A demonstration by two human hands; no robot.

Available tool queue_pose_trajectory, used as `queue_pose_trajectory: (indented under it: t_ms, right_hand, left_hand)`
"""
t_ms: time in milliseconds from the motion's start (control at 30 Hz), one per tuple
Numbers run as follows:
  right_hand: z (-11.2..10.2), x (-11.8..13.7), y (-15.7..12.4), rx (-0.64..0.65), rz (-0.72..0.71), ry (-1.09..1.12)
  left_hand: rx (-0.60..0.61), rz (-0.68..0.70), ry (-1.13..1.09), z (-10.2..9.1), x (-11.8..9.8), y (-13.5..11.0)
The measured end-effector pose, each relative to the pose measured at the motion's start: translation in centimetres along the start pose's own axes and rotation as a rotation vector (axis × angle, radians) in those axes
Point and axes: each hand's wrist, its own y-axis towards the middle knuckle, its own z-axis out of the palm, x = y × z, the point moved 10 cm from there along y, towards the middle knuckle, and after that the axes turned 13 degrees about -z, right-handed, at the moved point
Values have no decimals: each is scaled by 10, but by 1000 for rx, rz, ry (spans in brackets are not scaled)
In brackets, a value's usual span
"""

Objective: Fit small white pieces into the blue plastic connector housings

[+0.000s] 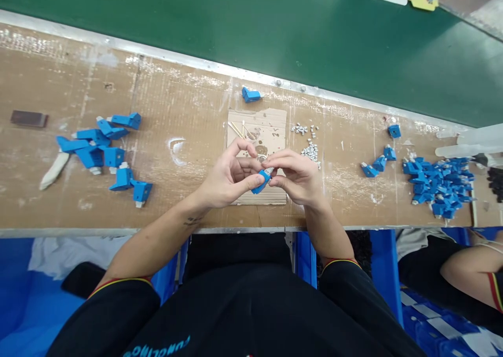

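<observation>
Over a cardboard sheet [257,197] on the bench, both hands meet around a small blue plastic part [260,183]. My left hand [231,175] grips the part from the left between thumb and fingers. On its right side, my right hand [295,176] closes with thumb and fingertips at the part's pale end; whether a tiny piece is pinched there is hidden. Thin sticks [238,130] lie on the sheet behind the hands, near brown stains. Small grey pieces [310,152] are scattered just right of the sheet, and a single blue part [250,95] lies beyond it.
Several blue parts [91,146] lie to the left beside a white cloth strip [55,170] and a dark block [29,119]. A large pile of blue parts [440,184] sits at the right, near translucent bottles [467,148]. Another person's arm [471,268] shows lower right.
</observation>
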Motion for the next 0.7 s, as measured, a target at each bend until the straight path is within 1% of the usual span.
queue_pose_trajectory:
  t_ms: [133, 233, 367, 467, 533, 600, 633, 667, 700]
  right_hand:
    - [4, 7, 2, 8, -25, -64]
    - [5, 6, 1, 20, -23, -96]
    - [5, 1, -3, 50, -36, -132]
    - [3, -6, -5, 25, -35, -118]
    - [0, -8, -4, -11, -43, -100]
    - [-10, -4, -5, -50, -46, -116]
    - [-21, 0, -8, -80, -38, -148]
    - [-36, 4, -13, -123, -23, -200]
    - [-57, 7, -21, -179, 7, -275]
  left_hand:
    - [-28, 2, 30, -2, -1, -1]
    - [-12, 35, 43, -2, -3, -2]
    - [-25, 13, 32, -5, 4, 2]
    - [-32, -16, 15, -3, 11, 9]
    - [-38, -4, 40, -2, 12, 12]
    - [-84, 53, 112, -7, 4, 9]
    - [-137, 98, 178, -14, -4, 4]
    - [-213, 150, 266, -26, -14, -6]
    - [-315, 205, 372, -41, -27, -18]
